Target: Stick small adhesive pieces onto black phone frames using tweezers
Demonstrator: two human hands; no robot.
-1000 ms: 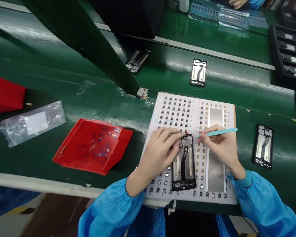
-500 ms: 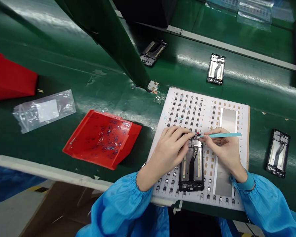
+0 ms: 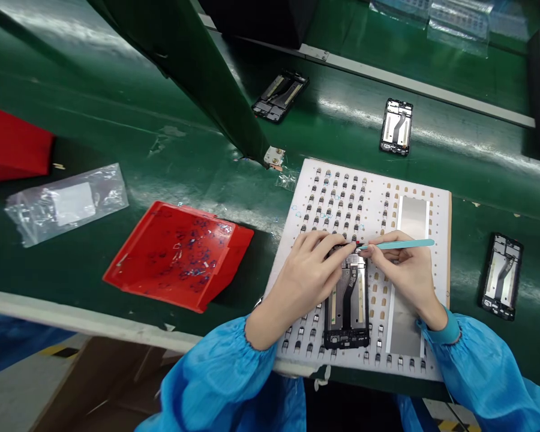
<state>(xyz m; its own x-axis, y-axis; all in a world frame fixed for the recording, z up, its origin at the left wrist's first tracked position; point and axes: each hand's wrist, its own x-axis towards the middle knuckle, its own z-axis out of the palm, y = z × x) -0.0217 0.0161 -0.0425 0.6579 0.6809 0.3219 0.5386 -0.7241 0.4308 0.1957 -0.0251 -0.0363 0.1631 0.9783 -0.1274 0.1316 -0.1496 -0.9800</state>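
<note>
A black phone frame with a dark flex cable down its middle lies on the white foam board. My left hand rests over its upper left side, fingers curled around to the top edge. Teal tweezers are pinched in my right hand, their tips at the frame's top right corner. A tiny red spot shows by the tips; whatever small part they touch is too small to make out. Rows of small metal-and-black parts sit in the board, and a silver strip runs beneath my right hand.
Left of the board stands a red bin with small blue bits inside. A plastic bag and another red bin lie farther left. Other phone frames lie around. A green post slants down behind the board.
The view has shifted slightly, so most things appear a little farther left. Both back phone frames have slid slightly right relative to the post. My hands keep almost the same position on the phone frame.
</note>
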